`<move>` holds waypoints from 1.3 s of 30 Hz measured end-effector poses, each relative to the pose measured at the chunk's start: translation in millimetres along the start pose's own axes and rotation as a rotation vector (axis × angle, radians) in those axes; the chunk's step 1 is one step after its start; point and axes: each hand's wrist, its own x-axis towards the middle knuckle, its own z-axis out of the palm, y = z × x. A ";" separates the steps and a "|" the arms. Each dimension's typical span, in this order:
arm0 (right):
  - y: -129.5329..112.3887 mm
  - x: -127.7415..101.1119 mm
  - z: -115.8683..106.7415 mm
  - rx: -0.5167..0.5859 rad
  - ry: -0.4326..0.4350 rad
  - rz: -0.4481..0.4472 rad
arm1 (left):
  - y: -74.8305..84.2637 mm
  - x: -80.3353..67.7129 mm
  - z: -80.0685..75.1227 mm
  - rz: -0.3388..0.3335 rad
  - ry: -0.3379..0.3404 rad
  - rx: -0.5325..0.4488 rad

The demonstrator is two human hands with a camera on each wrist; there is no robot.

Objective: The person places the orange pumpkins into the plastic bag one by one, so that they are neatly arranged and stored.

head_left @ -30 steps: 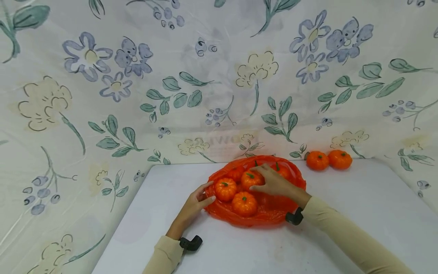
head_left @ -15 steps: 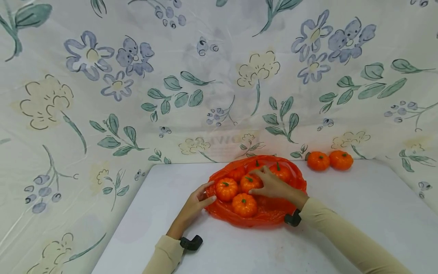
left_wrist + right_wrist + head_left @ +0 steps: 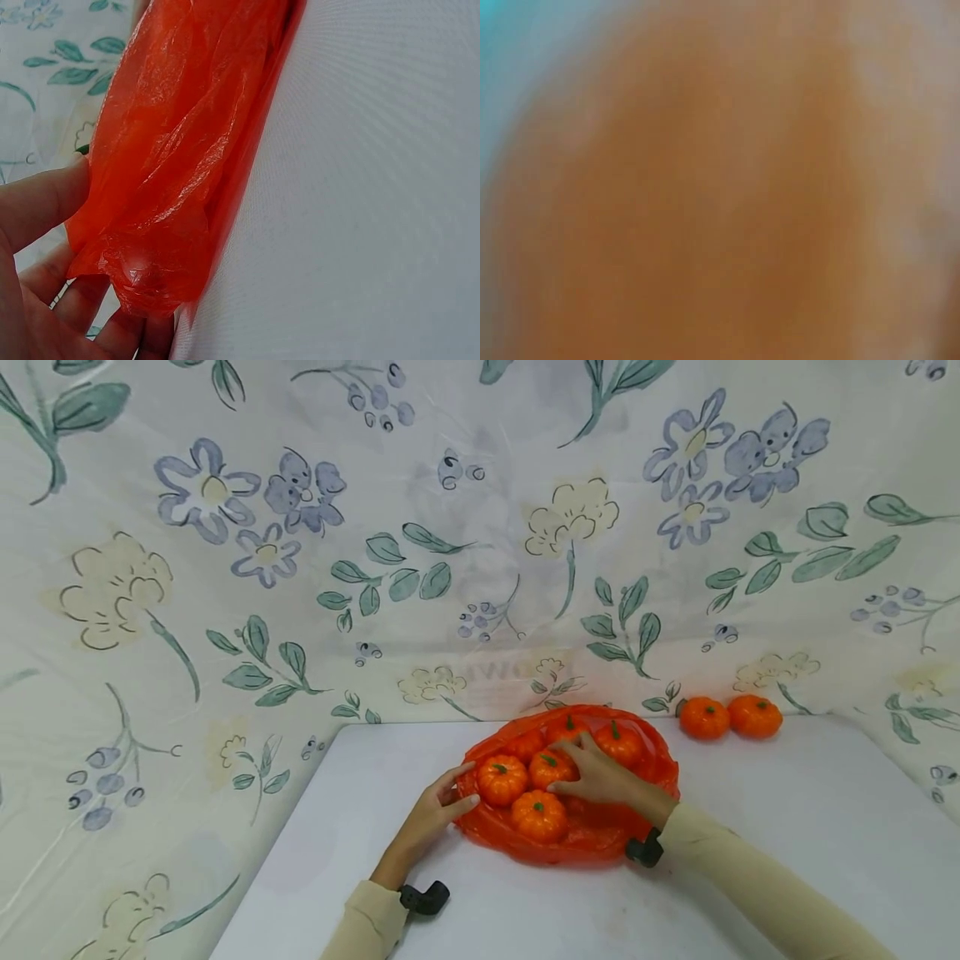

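In the head view a red plastic bag (image 3: 600,835) lies spread on the table with several small orange pumpkins in it, each with a green stem. My right hand (image 3: 600,777) reaches over the bag and grips the middle pumpkin (image 3: 547,771), thumb and fingers on its right side. At the bag's left edge is my left hand (image 3: 429,814), holding the film with curved fingers. The left wrist view shows that hand's thumb (image 3: 45,202) against the red film (image 3: 172,150) and its fingers under the end. The right wrist view is a brownish blur.
Two more pumpkins, a left one (image 3: 703,718) and a right one (image 3: 755,717), sit side by side at the table's back right. A floral sheet (image 3: 480,543) hangs behind the white table (image 3: 360,777). Each wrist carries a black camera (image 3: 425,898).
The head view has shifted slightly, so everything sits a little lower and further right. The right hand stays at the middle pumpkin, and the left hand stays at the bag's edge.
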 end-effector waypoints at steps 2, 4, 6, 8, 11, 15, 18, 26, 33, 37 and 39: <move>1.7 -1.3 0.9 0.007 -0.002 0.002 | -0.6 0.1 1.2 0.005 -0.004 -0.004; 3.7 -2.0 2.5 0.008 -0.002 -0.006 | -1.5 0.1 1.7 0.007 0.000 -0.005; 4.9 -2.5 4.5 0.012 0.000 -0.015 | -1.7 -0.6 1.9 0.010 0.010 0.000; 6.3 -3.7 6.8 0.004 0.003 -0.016 | -2.2 -1.6 2.1 0.016 0.012 0.007; 7.4 -7.0 10.0 0.006 -0.002 -0.006 | -3.4 -3.7 3.3 0.015 0.012 0.018; 7.7 -11.0 11.9 0.024 -0.024 0.006 | -4.3 -5.4 4.8 -0.001 0.011 0.019; 6.7 -11.6 10.2 0.029 -0.021 0.017 | -3.7 -3.9 5.1 -0.005 0.009 0.018; 4.9 -5.0 -0.5 0.022 -0.021 0.036 | -1.6 1.9 0.8 0.011 0.024 0.020; 8.0 -7.0 -16.8 0.029 0.032 0.016 | 1.2 6.4 0.5 0.021 0.026 0.047; 12.9 -13.7 -21.7 0.062 0.025 -0.002 | -0.9 3.5 1.3 0.021 0.009 0.029; 14.9 -18.0 -24.6 0.083 0.027 -0.009 | -1.3 2.0 2.3 0.019 0.007 0.019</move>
